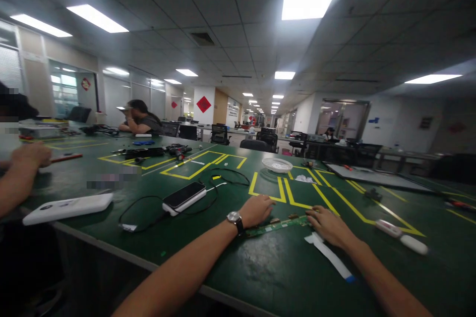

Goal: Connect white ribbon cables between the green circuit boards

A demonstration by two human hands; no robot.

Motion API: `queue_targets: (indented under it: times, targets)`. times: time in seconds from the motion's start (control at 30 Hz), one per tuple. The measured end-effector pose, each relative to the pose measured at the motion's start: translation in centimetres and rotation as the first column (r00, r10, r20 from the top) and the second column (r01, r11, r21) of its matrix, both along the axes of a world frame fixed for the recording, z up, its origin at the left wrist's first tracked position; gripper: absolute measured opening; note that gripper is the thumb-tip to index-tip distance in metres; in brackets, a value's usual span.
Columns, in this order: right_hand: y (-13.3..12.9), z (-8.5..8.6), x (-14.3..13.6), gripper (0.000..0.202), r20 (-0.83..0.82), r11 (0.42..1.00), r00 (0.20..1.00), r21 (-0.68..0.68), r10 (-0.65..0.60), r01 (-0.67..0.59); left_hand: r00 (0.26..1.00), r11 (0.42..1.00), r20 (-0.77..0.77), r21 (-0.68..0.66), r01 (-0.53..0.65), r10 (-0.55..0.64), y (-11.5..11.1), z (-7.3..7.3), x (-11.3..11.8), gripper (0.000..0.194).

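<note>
A long, narrow green circuit board [280, 226] with small brown connectors along its upper edge lies on the green table between my hands. My left hand [256, 209], with a watch on its wrist, rests palm down just behind the board's left part, its fingers stretched out over the table. At the board's right end, the fingers of my right hand [325, 222] close on its edge; the thumb is partly hidden. Beside that hand lies a white flat ribbon cable [330, 256] with a blue tip.
A phone [185, 195] on a white block with a black cable lies to the left, near a white case [69, 208]. Behind are a clear round dish [277, 165] and yellow tape lines. A white pen-like device [401, 237] lies right. A co-worker's hand [31, 154] is at left.
</note>
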State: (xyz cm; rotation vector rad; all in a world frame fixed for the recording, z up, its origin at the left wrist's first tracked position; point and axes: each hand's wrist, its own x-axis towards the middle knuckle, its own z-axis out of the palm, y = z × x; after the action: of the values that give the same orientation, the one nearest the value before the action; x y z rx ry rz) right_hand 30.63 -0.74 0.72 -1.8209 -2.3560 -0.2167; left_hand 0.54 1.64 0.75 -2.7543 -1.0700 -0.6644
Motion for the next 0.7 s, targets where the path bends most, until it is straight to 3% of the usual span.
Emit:
queue_targets:
  times: [0.2,0.53,0.7]
  targets:
    - [-1.1,1.0,-0.9,0.047,0.046,0.994,0.993,-0.015,-0.106,0.107,1.0,1.0,0.022,-0.029,-0.008,0.009,0.2,-0.1,-0.2,0.028]
    - [-0.5,0.1,0.2,0.049,0.066,0.973,0.971,0.031,-0.231,0.229,0.996,0.997,0.037,0.021,-0.08,0.079,0.2,0.9,-1.0,0.028]
    - [-0.5,-0.2,-0.2,0.05,0.054,0.972,0.971,0.043,-0.233,0.231,0.995,0.995,0.05,0.038,-0.093,0.091,0.1,1.0,-0.9,0.027]
